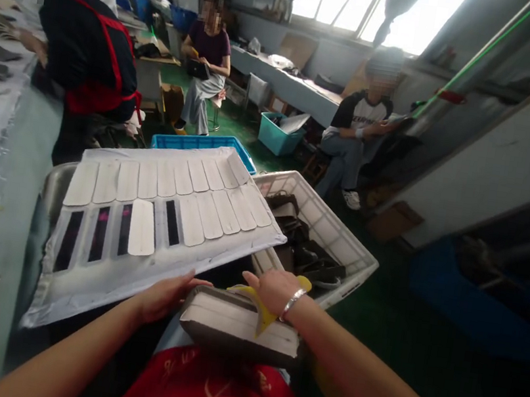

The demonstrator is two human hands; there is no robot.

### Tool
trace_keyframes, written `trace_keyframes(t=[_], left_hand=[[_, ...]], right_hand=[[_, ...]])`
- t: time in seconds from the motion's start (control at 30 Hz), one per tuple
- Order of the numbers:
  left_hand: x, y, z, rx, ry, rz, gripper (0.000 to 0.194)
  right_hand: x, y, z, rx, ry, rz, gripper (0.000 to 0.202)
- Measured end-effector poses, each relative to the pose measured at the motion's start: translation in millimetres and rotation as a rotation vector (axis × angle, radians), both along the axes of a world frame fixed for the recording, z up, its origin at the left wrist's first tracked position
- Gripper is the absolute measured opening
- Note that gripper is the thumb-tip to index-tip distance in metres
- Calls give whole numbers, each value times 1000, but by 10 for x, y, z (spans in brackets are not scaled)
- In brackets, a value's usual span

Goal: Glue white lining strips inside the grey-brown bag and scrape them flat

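Note:
A dark, box-shaped bag piece (239, 321) with a pale long panel rests on my lap, tilted toward me. My left hand (170, 297) grips its left end, with part of the fingers hidden behind it. Over its right half, my right hand (276, 290) is closed on a thin yellow flat piece (265, 318), whose tip touches the pale panel. In front of me a white-covered board (217, 254) carries several pale strips (143, 228) with rounded ends, in two rows. Several dark strips (69, 241) show in the nearer row.
A white plastic crate (351, 251) with dark pieces stands right of the board. A blue bin (193, 143) is behind it, and a teal bin (280, 136) farther back. A worktable (29, 143) runs along the left. Three people sit working nearby.

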State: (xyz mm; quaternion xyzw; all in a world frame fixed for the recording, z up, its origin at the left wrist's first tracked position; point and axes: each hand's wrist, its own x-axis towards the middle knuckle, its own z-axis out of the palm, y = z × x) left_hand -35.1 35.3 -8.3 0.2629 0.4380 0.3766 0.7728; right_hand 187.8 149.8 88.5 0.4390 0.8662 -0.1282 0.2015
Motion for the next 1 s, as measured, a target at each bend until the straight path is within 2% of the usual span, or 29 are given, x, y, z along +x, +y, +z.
trace_keyframes(t=[0.1, 0.17, 0.27, 0.33, 0.4, 0.53, 0.6, 0.67, 0.73, 0.83, 0.9, 1.0], left_hand=[[32, 12, 38, 54, 19, 0, 53], [73, -7, 69, 110, 62, -3, 50], [107, -43, 102, 190, 231, -22, 50], [101, -40, 115, 217, 363, -32, 47], [79, -15, 125, 225, 452, -27, 41], [26, -21, 166, 201, 538, -27, 33], [19, -110, 209, 158, 557, -22, 39], [34, -252, 259, 115, 556, -7, 50], [62, -405, 297, 84, 461, -3, 58], [88, -559, 288, 69, 92, 27, 61], [87, -591, 237, 85, -148, 93, 63], [88, -577, 141, 116, -299, 183, 65]], right_hand=[[332, -160, 85, -157, 63, -141, 69], [527, -287, 96, -327, 186, -175, 61], [737, -472, 58, -581, 433, -232, 48], [782, -583, 15, -694, 589, -293, 44], [739, -681, -27, -682, 714, -353, 42], [505, -865, -74, -408, 875, -395, 42], [388, -966, -85, -454, 985, -471, 40], [288, -1083, -114, -626, 1087, -583, 39], [184, -1218, -181, -779, 1114, -678, 38], [-31, -1446, -354, -949, 1074, -812, 29], [-215, -1588, -492, -1072, 1059, -930, 23], [-486, -1717, -660, -1196, 1094, -1066, 14]])
